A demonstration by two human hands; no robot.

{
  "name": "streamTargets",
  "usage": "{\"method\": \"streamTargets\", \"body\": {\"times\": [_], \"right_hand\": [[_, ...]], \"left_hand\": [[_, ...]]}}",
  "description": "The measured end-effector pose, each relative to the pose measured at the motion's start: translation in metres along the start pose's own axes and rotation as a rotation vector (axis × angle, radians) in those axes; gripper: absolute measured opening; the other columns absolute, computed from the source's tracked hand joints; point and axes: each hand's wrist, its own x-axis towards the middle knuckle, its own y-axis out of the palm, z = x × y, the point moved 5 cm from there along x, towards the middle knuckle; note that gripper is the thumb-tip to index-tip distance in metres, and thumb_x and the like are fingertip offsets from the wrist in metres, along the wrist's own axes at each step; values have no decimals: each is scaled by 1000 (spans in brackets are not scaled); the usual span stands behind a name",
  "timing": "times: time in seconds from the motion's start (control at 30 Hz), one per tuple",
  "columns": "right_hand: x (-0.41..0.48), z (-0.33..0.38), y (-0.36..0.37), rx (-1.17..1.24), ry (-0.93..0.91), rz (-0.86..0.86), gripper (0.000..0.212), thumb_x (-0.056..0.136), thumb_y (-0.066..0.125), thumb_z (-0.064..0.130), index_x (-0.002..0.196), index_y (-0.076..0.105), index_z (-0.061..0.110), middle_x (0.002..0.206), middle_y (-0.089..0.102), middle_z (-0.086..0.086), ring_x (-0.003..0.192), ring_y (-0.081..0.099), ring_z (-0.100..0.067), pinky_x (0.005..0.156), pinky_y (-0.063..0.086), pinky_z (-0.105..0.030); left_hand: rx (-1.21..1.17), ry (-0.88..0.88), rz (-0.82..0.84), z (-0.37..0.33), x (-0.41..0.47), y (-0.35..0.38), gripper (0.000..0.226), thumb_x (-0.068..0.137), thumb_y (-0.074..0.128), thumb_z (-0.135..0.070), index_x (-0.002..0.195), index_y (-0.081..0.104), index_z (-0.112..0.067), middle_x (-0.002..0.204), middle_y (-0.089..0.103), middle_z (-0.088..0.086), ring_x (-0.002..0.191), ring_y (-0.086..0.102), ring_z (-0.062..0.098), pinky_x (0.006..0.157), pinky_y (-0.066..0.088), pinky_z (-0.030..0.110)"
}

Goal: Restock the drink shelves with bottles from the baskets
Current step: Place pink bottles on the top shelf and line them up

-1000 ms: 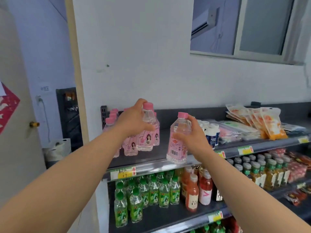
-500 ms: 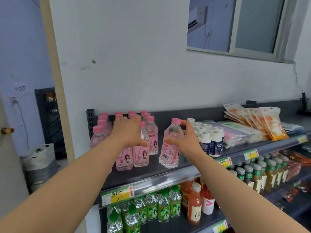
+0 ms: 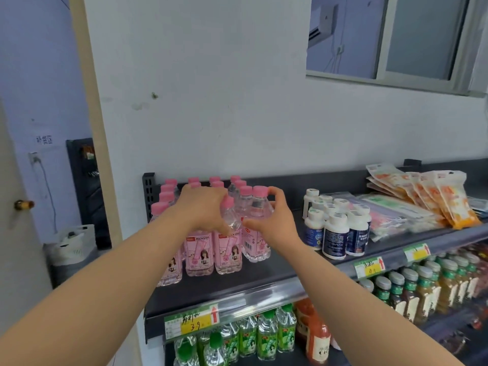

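I am gripping one soda bottle (image 3: pixel 228 257) in my left hand (image 3: pixel 202 207) and a second bottle (image 3: pixel 256 248) in my right hand (image 3: pixel 273 225), pressing both together on the top shelf (image 3: pixel 264 278) to tighten the row.

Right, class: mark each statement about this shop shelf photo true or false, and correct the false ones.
1. The left hand grips a pink-capped bottle. True.
2. The right hand is empty. False: it grips a second pink bottle.
3. The white bottles stand left of the pink ones. False: they stand to the right.
4. Green-capped bottles stand on the shelf below. True.
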Motion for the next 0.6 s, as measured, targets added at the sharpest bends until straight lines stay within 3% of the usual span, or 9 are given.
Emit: {"method": "streamTargets", "body": {"times": [0.13,0.27,0.43,0.6], "right_hand": [[1,-12,13,-72,1,-1,80,64,84,15,126,36,32,120,52,0,105,54,-18,80,45,-27],[3,-19,14,-79,31,13,81,65,84,16,130,37,28,123,49,-1,106,53,-17,79,41,-24],[2,-21,14,-152,78,148,86,66,82,19,136,34,25,126,45,-2,107,54,-17,88,48,-31],[-4,-20,13,-170,76,163,80,71,80,28,137,35,27,130,51,-2,112,56,-18,96,50,-40]], "left_hand": [[-184,-33,-86,9,-7,-16,72,68,76,-52,129,48,-26,119,61,-10,106,57,14,93,45,35],[-351,-48,-209,16,-20,-28,55,77,72,-45,125,52,-26,118,61,-10,107,56,12,92,45,32],[-453,-76,-290,15,-35,-32,49,80,68,-48,122,56,-25,119,61,-11,110,57,10,95,44,30],[-468,-88,-332,11,-48,-32,50,82,68,-46,125,55,-23,125,60,-8,113,56,10,98,42,29]]}}
